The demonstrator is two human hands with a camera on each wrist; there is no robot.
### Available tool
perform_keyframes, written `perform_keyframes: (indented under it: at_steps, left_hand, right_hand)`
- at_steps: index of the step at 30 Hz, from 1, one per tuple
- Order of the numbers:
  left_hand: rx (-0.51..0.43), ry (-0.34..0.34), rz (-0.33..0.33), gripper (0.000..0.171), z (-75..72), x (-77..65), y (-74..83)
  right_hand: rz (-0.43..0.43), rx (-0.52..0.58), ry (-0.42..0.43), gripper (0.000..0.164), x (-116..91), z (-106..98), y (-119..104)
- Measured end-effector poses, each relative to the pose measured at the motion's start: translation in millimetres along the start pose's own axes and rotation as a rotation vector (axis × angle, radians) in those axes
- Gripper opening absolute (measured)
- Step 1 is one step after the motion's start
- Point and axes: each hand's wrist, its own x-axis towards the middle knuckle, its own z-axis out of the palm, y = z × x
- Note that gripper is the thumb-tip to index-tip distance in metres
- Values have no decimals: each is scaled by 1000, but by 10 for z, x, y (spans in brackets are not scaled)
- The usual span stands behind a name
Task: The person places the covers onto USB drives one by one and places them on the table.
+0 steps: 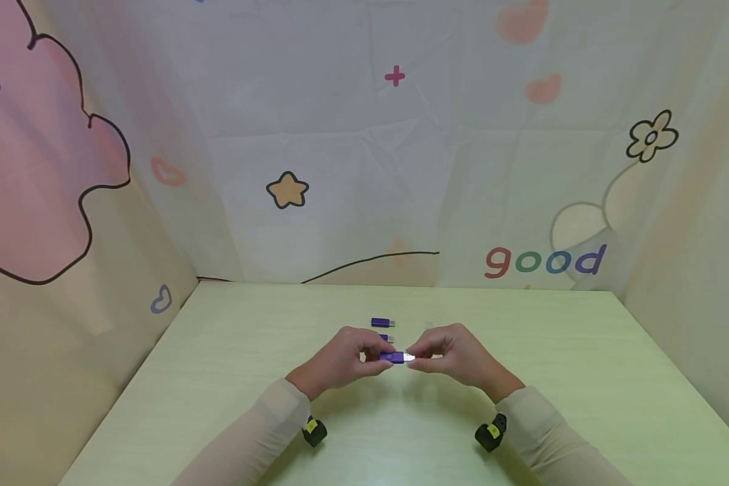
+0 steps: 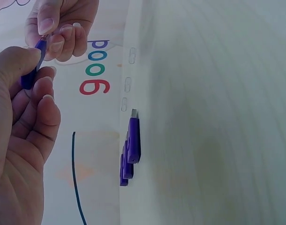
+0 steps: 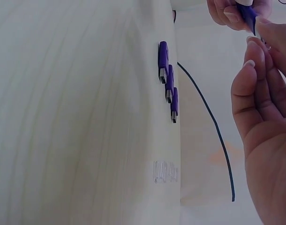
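Observation:
A purple USB stick [image 1: 395,357] is held above the green table [image 1: 219,378] between both hands. My left hand [image 1: 373,358] pinches its purple body [image 2: 30,70]. My right hand [image 1: 419,358] pinches the pale plug end [image 1: 409,357]; whether a clear cap sits on it I cannot tell. In the right wrist view the stick [image 3: 249,14] shows at the top, between the right fingers [image 3: 255,61] and the left hand's fingers [image 3: 229,11]. Three more purple sticks [image 2: 133,138] lie side by side on the table just beyond the hands, and they also show in the right wrist view [image 3: 169,84].
Three small clear caps [image 3: 165,172] lie in a row to the right of the loose sticks, the caps [image 2: 128,84] showing faintly. A printed cloth backdrop [image 1: 395,169] rises behind and beside the table. A black wrist camera [image 1: 313,430] sits on each forearm.

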Motion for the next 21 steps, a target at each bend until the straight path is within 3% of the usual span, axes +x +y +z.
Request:
perform_keyframes:
  at_steps: [11,21]
  left_hand:
    - [62,4,72,20,-19,20,22]
    - [101,11,122,19,-35,32,56]
  right_hand:
    - [-2,-25,1,16,31,-1,-26]
    - [41,-28,11,16,47,22,237]
